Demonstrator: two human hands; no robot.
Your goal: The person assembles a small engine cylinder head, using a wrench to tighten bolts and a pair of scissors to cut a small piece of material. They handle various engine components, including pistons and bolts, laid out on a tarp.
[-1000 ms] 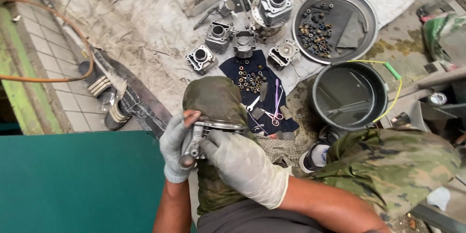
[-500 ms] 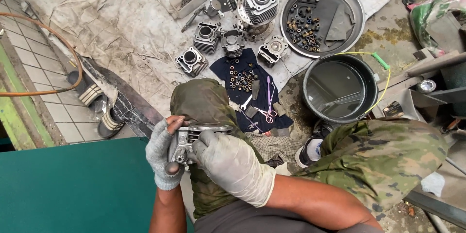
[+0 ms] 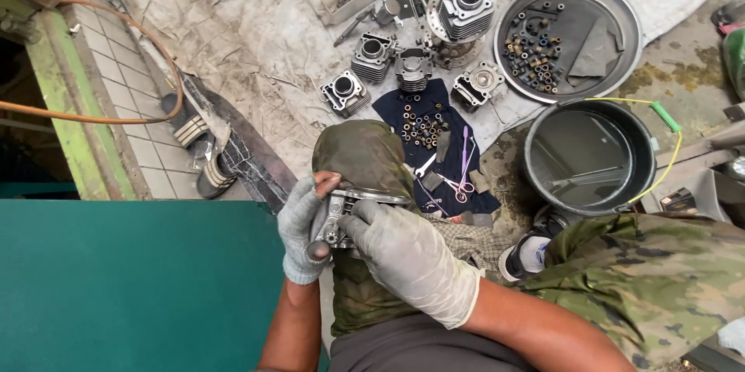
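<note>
Both gloved hands are gripping a grey metal engine part over the knee: left hand wrapping its 9 o'clock end, right hand pressing on top. A glove could slip, I'd guess, dropping it onto the cylinders at 12 o'clock.

Five engine cylinders (finned), one black bucket, one round tray, two sandals

The metal engine part (gripped by both gloved hands) has tilted flatter, shifting slightly down-frame.
</note>
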